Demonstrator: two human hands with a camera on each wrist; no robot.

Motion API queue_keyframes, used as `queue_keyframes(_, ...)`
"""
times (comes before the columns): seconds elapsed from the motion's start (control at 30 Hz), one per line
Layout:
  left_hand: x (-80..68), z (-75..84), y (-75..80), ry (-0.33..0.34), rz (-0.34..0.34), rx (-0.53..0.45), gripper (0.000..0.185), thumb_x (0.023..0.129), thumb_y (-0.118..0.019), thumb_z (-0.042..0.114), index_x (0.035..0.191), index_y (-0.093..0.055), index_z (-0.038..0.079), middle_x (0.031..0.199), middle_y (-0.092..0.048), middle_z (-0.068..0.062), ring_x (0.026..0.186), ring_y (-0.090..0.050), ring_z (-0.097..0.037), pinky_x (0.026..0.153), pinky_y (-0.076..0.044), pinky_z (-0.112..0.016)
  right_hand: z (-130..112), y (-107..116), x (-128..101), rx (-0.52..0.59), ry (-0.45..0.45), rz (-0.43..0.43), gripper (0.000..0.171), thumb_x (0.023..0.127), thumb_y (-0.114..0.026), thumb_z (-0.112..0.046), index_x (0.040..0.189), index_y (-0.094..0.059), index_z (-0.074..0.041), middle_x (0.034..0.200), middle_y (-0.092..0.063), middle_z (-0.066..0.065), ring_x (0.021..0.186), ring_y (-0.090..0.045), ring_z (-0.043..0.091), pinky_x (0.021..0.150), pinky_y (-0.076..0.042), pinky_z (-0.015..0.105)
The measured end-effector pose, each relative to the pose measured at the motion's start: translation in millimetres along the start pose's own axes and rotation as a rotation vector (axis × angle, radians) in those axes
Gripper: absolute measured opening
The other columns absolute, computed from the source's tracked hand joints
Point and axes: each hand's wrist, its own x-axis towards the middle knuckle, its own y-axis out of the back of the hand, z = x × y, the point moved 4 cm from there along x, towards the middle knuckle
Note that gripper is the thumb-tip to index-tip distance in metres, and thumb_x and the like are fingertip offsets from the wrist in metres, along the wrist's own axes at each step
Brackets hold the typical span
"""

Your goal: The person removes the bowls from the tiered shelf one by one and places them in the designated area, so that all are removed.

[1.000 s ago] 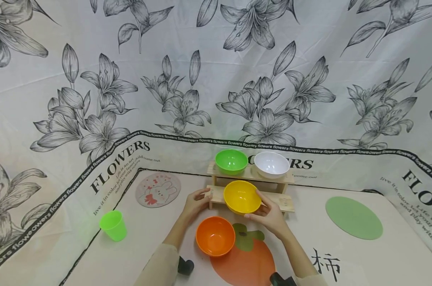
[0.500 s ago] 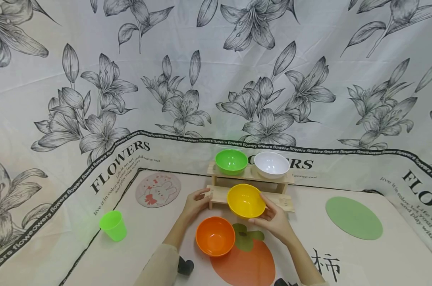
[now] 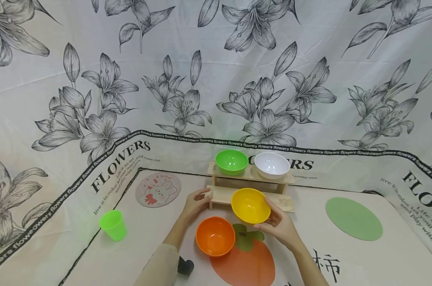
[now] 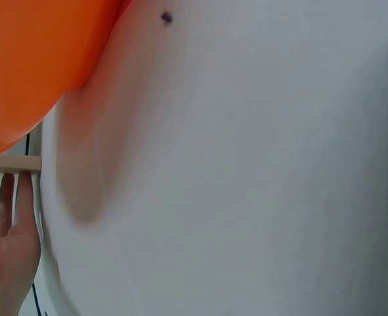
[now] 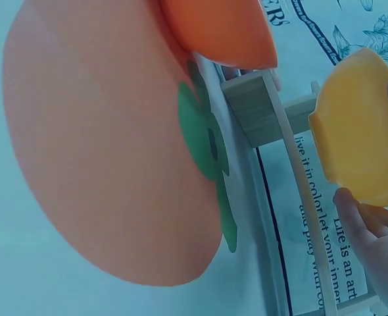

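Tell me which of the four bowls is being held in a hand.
The yellow bowl: the right hand grips its rim. The orange bowl sits on the table; the green bowl and white bowl rest on the wooden shelf.

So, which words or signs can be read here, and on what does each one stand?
"FLOWERS": left part of the tablecloth, large letters.
"flowers flowers": repeated along the cloth's black border band.
"柿": cloth, beside the orange persimmon print.
"ERS": cloth behind the white bowl.
Small lines under "FLOWERS": blurred, not reliably readable.
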Motion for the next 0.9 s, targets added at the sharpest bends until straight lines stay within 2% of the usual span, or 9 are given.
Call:
queue_keyframes(0.07,0.1,-0.3,0.1,0.002,0.002,-0.001,0.044,0.087,-0.067,0.01,0.126,-0.055,-0.006,0.115,-0.059,-0.027,0.098,-0.061,-0.024,0.088,-0.054,-0.037,-0.9,0.5,-2.1,-0.003,0.014,-0.002,0.083,0.077,-0.071,0.007,0.144,-0.022,0.011,0.144,-0.027,0.034,0.108,-0.055,0.003,0.087,-0.051,0.018)
queue_keyframes(0.17,0.3,-0.6,0.1,0.002,0.002,0.001,0.044,0.087,-0.067,0.01,0.126,-0.055,-0.006,0.114,-0.059,-0.027,0.098,-0.061,-0.024,0.088,-0.054,-0.037,-1.5,1.2,-5.0,-0.011,0.04,-0.007,0.083,0.076,-0.071,0.008,0.143,-0.022,0.013,0.143,-0.027,0.037,0.105,-0.055,-0.002,0.085,-0.051,0.017)
queue_keyframes(0.3,0.4,-1.1,0.1,0.006,0.002,0.0,0.044,0.086,-0.068,0.01,0.126,-0.055,-0.005,0.115,-0.059,-0.027,0.098,-0.061,-0.024,0.088,-0.053,-0.037,1.2,2.9,-9.7,-0.024,0.044,-0.003,0.082,0.075,-0.072,0.009,0.141,-0.024,0.014,0.141,-0.028,0.038,0.103,-0.056,-0.002,0.083,-0.052,0.016)
queue_keyframes(0.73,1.5,-1.2,0.4,0.015,-0.001,-0.017,0.046,0.086,-0.069,0.011,0.126,-0.055,-0.005,0.115,-0.058,-0.026,0.095,-0.061,-0.021,0.088,-0.053,-0.037,8.5,4.3,-23.7,-0.028,-0.043,0.013,0.083,0.074,-0.074,0.005,0.141,-0.026,0.013,0.143,-0.028,0.035,0.1,-0.057,-0.001,0.083,-0.052,0.017)
queue_keyframes(0.9,0.6,-1.3,0.2,0.015,-0.001,-0.019,0.045,0.086,-0.068,0.01,0.126,-0.055,-0.005,0.116,-0.058,-0.025,0.095,-0.061,-0.021,0.088,-0.053,-0.037,10.4,4.4,-28.4,-0.021,-0.041,0.01,0.083,0.075,-0.074,0.006,0.141,-0.026,0.013,0.143,-0.027,0.035,0.101,-0.057,-0.001,0.083,-0.052,0.017)
